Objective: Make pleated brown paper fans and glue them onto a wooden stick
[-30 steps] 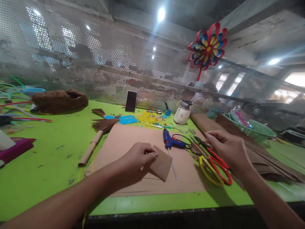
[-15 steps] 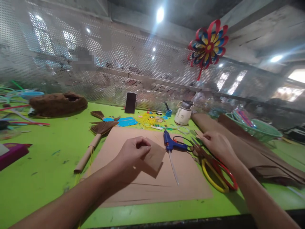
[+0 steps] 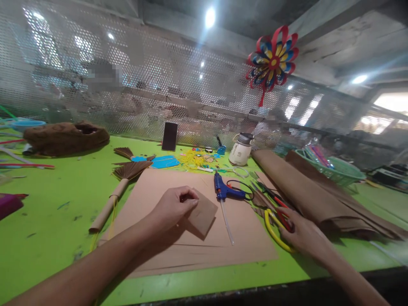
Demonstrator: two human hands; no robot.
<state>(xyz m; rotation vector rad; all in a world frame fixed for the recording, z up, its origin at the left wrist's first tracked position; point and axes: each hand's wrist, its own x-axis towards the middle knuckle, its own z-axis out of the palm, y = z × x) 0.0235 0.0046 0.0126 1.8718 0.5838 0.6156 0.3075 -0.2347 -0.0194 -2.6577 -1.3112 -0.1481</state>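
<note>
My left hand (image 3: 174,206) is closed in a pinch on a small square of brown paper (image 3: 203,217), held just above the large brown sheet (image 3: 149,238) on the green table. My right hand (image 3: 303,234) lies at the right on the handles of two pairs of scissors, one red (image 3: 279,203) and one yellow (image 3: 270,225). Its fingers curl over the red handle. A blue glue gun (image 3: 223,191) with a clear glue stick (image 3: 227,224) lies between my hands.
Rolled brown paper (image 3: 299,187) lies along the right, with a green basket (image 3: 341,172) behind it. A white jug (image 3: 241,149), a dark phone (image 3: 169,136), small paper brooms (image 3: 126,171), blue cut-outs (image 3: 165,162) and a brown furry object (image 3: 65,136) stand further back. A perforated screen (image 3: 143,85) carries a paper pinwheel (image 3: 270,59).
My right hand has come back from the scissor blades toward me and settled on the handles. My left hand has kept its pinch on the paper square, shifting only slightly.
</note>
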